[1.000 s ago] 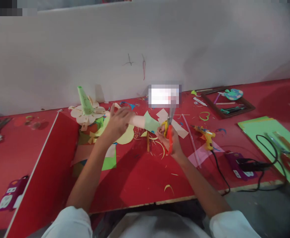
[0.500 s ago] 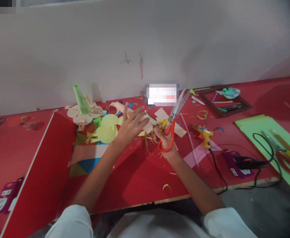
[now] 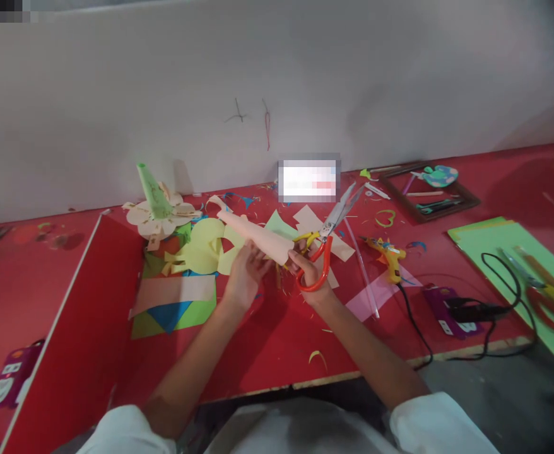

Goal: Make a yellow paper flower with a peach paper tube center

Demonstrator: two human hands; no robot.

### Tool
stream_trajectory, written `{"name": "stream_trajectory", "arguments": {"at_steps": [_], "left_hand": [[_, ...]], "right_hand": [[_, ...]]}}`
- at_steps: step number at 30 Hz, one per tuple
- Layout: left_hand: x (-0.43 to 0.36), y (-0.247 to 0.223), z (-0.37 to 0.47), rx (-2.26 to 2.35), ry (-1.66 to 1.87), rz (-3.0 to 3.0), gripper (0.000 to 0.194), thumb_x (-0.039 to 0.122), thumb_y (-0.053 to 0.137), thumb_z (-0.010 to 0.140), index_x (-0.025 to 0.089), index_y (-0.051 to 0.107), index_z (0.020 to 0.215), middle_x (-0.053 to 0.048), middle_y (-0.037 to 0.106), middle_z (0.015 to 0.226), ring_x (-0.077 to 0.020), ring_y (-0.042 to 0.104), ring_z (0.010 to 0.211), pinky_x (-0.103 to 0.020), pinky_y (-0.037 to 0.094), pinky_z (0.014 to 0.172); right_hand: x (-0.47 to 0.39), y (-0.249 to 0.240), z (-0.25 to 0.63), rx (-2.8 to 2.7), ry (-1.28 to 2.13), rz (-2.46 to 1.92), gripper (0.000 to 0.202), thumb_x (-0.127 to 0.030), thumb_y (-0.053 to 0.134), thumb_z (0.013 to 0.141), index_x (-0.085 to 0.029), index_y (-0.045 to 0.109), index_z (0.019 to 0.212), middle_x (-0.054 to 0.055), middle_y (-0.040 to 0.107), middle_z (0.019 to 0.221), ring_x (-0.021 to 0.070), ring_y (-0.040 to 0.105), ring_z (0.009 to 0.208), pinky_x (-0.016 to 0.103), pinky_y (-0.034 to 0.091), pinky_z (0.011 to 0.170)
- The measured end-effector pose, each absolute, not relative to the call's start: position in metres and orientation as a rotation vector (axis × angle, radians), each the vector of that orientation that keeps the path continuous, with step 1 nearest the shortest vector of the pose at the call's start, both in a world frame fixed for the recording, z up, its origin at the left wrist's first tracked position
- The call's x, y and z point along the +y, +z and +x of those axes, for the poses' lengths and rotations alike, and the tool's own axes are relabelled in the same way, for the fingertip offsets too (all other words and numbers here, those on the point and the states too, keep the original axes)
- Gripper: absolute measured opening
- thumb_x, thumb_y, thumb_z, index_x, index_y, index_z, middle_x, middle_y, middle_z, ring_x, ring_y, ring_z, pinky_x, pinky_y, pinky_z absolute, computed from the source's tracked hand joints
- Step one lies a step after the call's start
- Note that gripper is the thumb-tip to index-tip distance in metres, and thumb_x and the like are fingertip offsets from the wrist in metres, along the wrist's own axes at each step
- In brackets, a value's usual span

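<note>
My left hand (image 3: 247,275) is closed under a rolled cone of pale peach paper (image 3: 258,237), which points up and to the left. My right hand (image 3: 312,271) has its fingers through the red and yellow handles of large scissors (image 3: 332,221). Their blades point away to the upper right, slightly apart. The fingertips of my right hand also meet the cone's near end. Just left of the cone lie yellow paper shapes (image 3: 202,244). A paper flower (image 3: 139,217) with an upright green cone (image 3: 154,192) stands further left.
A yellow glue gun (image 3: 393,260) with a black cord lies to the right, near pink paper (image 3: 366,296). Beyond are a dark frame (image 3: 466,200), green sheets (image 3: 480,243) and a purple box (image 3: 440,302). A red divider (image 3: 85,315) rises at the left.
My left hand has turned over and moved down to the near side of the paper cone, now fully in view. The cone and scissors have shifted slightly.
</note>
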State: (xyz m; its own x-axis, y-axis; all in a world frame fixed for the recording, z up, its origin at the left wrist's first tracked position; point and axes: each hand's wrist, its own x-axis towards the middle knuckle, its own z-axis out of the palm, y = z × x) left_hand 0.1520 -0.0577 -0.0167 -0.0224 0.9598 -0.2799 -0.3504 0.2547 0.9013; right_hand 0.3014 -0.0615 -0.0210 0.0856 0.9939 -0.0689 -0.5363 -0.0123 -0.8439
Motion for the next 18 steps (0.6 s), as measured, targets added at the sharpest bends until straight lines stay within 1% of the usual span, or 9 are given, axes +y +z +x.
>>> {"name": "stream_trajectory", "arguments": {"at_steps": [2,4,6,8,11,13,14,16,18], "left_hand": [[-0.055,-0.016,0.166,1.012,1.206,0.601,0.053,0.067,0.064,0.092,0.023,0.06,0.122,-0.014,0.069,0.134,-0.0296,0.067,0.13,-0.044,0.06,0.104],[-0.047,-0.008,0.173,0.992,1.316,0.57,0.051,0.062,0.074,0.087,0.024,0.061,0.12,-0.011,0.072,0.122,-0.0275,0.071,0.12,-0.041,0.061,0.101],[-0.032,0.004,0.169,1.022,1.403,0.584,0.052,0.056,0.081,0.083,0.025,0.06,0.118,-0.007,0.073,0.109,-0.0261,0.074,0.108,-0.041,0.062,0.097],[-0.012,0.018,0.157,1.022,1.433,0.616,0.053,0.051,0.087,0.078,0.025,0.059,0.114,-0.004,0.071,0.098,-0.025,0.075,0.098,-0.043,0.063,0.092],[0.016,0.034,0.132,1.014,1.539,0.743,0.057,0.054,0.088,0.075,0.028,0.057,0.115,-0.003,0.072,0.099,-0.0242,0.075,0.095,-0.04,0.065,0.086],[0.028,0.043,0.118,1.02,1.636,0.835,0.06,0.057,0.088,0.076,0.029,0.057,0.119,-0.004,0.073,0.102,-0.0249,0.076,0.096,-0.039,0.065,0.083],[0.032,0.047,0.114,1.014,1.68,0.863,0.061,0.058,0.087,0.076,0.029,0.057,0.121,-0.004,0.073,0.102,-0.025,0.076,0.095,-0.039,0.065,0.082],[0.036,0.053,0.109,0.983,1.752,0.876,0.062,0.058,0.088,0.075,0.031,0.057,0.122,-0.002,0.073,0.099,-0.0242,0.077,0.092,-0.038,0.066,0.079],[0.035,0.057,0.109,0.938,1.792,0.872,0.061,0.056,0.09,0.075,0.033,0.058,0.121,0.0,0.071,0.094,-0.0228,0.077,0.087,-0.038,0.066,0.076]], "right_hand": [[-0.065,-0.023,0.299,-0.734,1.362,-0.891,0.046,-0.038,0.087,0.075,-0.028,0.043,0.088,-0.008,0.047,0.074,0.0079,0.041,0.052,0.023,0.042,0.049],[-0.07,-0.025,0.302,-0.818,1.36,-0.911,0.047,-0.048,0.086,0.079,-0.027,0.044,0.086,-0.007,0.051,0.073,0.0089,0.044,0.051,0.024,0.043,0.047],[-0.075,-0.027,0.311,-0.918,1.39,-0.886,0.048,-0.063,0.078,0.085,-0.026,0.047,0.085,-0.006,0.054,0.072,0.0099,0.046,0.05,0.025,0.043,0.045],[-0.079,-0.03,0.324,-1.032,1.444,-0.848,0.054,-0.077,0.068,0.087,-0.025,0.051,0.086,-0.004,0.055,0.072,0.0103,0.048,0.05,0.024,0.043,0.043],[-0.082,-0.03,0.345,-1.255,1.519,-0.853,0.064,-0.087,0.057,0.086,-0.024,0.059,0.09,-0.002,0.056,0.073,0.0101,0.048,0.049,0.024,0.044,0.042],[-0.083,-0.028,0.355,-1.38,1.552,-0.9,0.064,-0.087,0.056,0.086,-0.023,0.06,0.087,-0.002,0.056,0.07,0.0105,0.048,0.049,0.025,0.045,0.043],[-0.083,-0.026,0.357,-1.422,1.574,-0.941,0.062,-0.085,0.06,0.086,-0.023,0.06,0.085,-0.002,0.055,0.068,0.0106,0.047,0.049,0.025,0.044,0.043],[-0.084,-0.021,0.358,-1.442,1.67,-1.06,0.053,-0.073,0.073,0.083,-0.022,0.06,0.081,-0.003,0.054,0.063,0.0105,0.046,0.049,0.024,0.04,0.044],[-0.084,-0.016,0.353,-1.393,1.783,-1.175,0.041,-0.056,0.08,0.08,-0.021,0.06,0.075,-0.004,0.052,0.059,0.0101,0.044,0.05,0.023,0.035,0.043]]}}
